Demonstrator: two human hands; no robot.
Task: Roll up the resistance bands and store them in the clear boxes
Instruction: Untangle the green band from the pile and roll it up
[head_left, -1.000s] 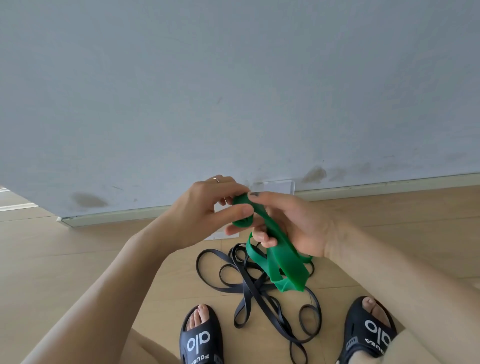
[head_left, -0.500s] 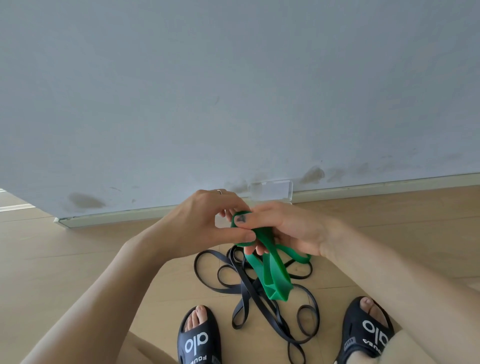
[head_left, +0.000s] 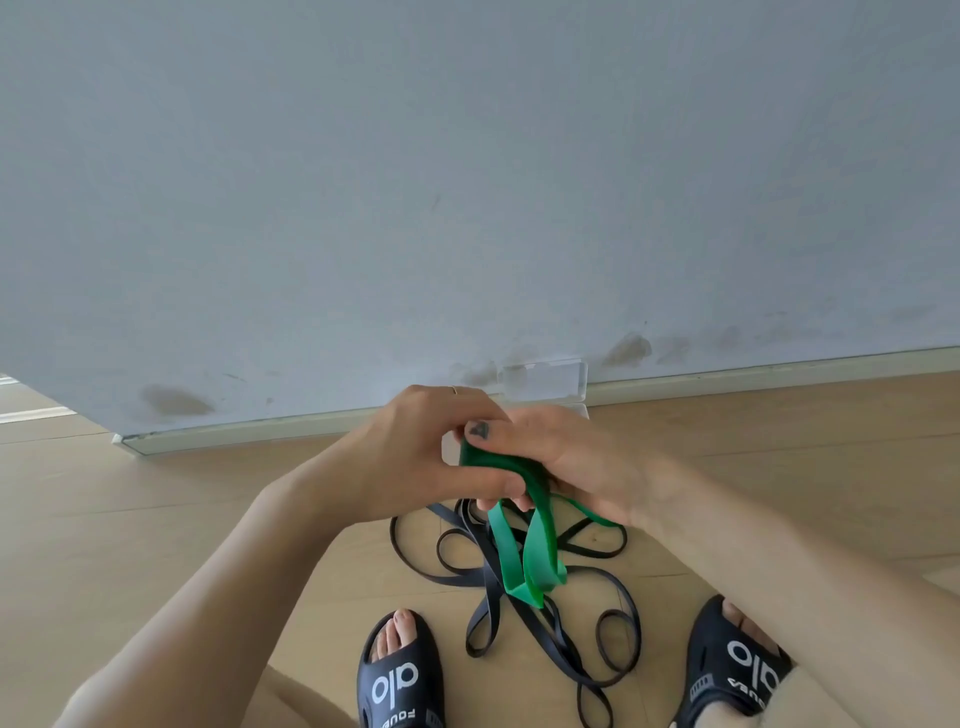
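Head view: my left hand (head_left: 415, 457) and right hand (head_left: 566, 457) both pinch the green band (head_left: 524, 525), partly rolled, its tail hanging. I judge the black bands (head_left: 524, 597) on the floor and the clear box (head_left: 545, 382) by the wall still await.

Both hands, left (head_left: 415, 457) and right (head_left: 561, 457), grip green band (head_left: 530, 540) above black bands (head_left: 519, 613) on floor.

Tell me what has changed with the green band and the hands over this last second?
Both hands, the left hand and right hand, keep gripping the green band and have sunk slightly lower. More band is wound between them, so its hanging tail looks a little shorter. The black bands on the floor, the clear box by the wall and the black slides stayed put.
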